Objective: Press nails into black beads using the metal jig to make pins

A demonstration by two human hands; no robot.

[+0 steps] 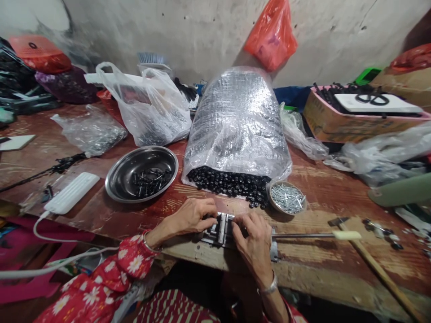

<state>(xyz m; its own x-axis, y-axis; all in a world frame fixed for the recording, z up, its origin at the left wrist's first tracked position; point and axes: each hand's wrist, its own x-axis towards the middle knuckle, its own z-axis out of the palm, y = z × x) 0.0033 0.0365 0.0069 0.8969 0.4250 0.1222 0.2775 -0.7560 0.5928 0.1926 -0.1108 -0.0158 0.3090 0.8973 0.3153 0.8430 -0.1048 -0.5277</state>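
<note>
A small metal jig (222, 229) with a raised bar across its middle lies at the table's front edge. Over its left side, my left hand (192, 216) has thumb and fingertips drawn together; whatever they pinch is hidden. My right hand (253, 235) curls over the jig's right side, fingers bent down, and I cannot make out anything between them. A rod with a pale handle (346, 235) sticks out to the right of the jig. Behind the hands, small round black plastic pieces (232, 183) spill from a large clear bag (237, 119). A bowl of metal nails (288, 198) stands beside them.
At left are a steel bowl (112, 190) with black nailed pieces and a white power strip (72, 193) with its cable. A hammer (373, 262) lies at right. Plastic bags (148, 107) and a cardboard box (326, 116) line the back. A red bag (272, 36) hangs on the wall.
</note>
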